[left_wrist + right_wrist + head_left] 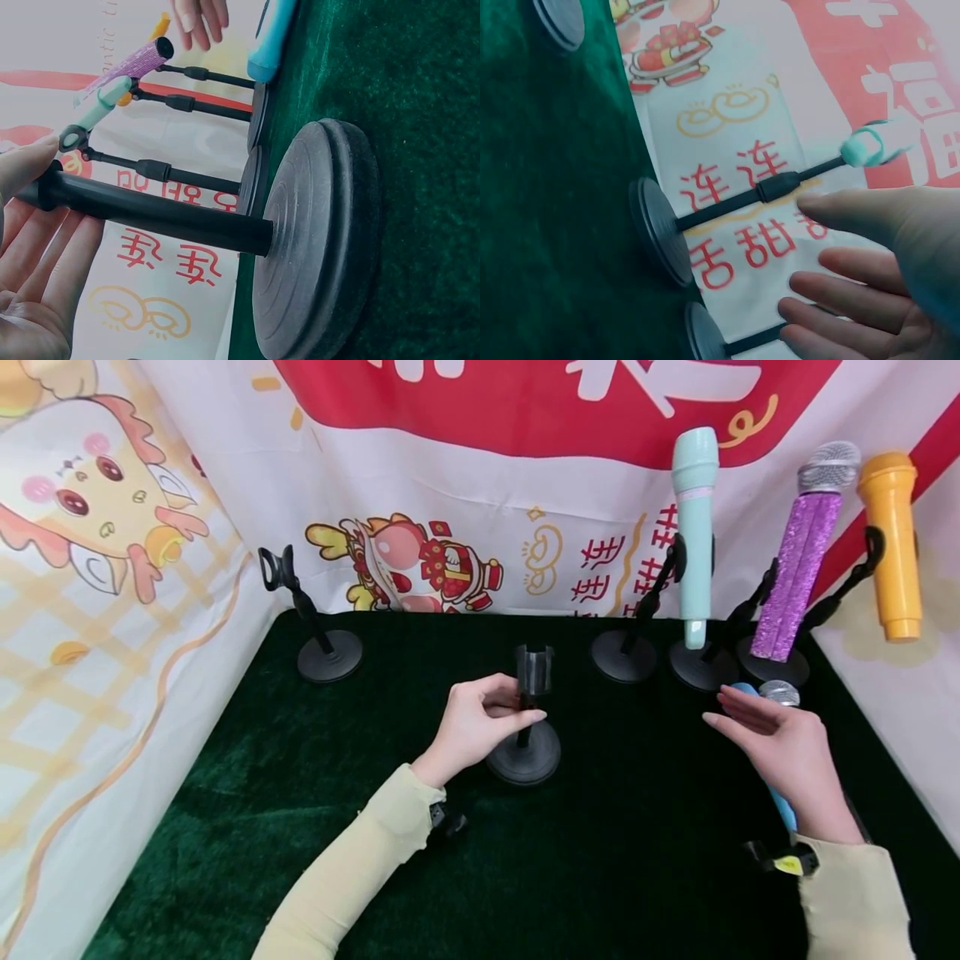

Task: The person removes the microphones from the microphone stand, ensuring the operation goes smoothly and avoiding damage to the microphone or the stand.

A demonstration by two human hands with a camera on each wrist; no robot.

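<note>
My left hand [476,718] holds the pole of a black microphone stand [525,758] between thumb and fingers. Its round base rests on the green cloth, and its clip [535,670] has no microphone in it. In the left wrist view, the thumb lies on one side of the pole [165,214] and the fingers on the other. My right hand [795,752] hovers at the right with fingers loosely extended, holding nothing. Below it lies a blue microphone [784,808], partly covered by the hand. Beside that shows a silver microphone head [780,693]; its body is mostly hidden.
Three stands at the back right carry a mint microphone [696,527], a purple glittery microphone [798,568] and an orange microphone [892,552]. Another stand [330,655], its clip bare, is at the back left. Printed cloth [450,468] hangs behind the green table [600,860].
</note>
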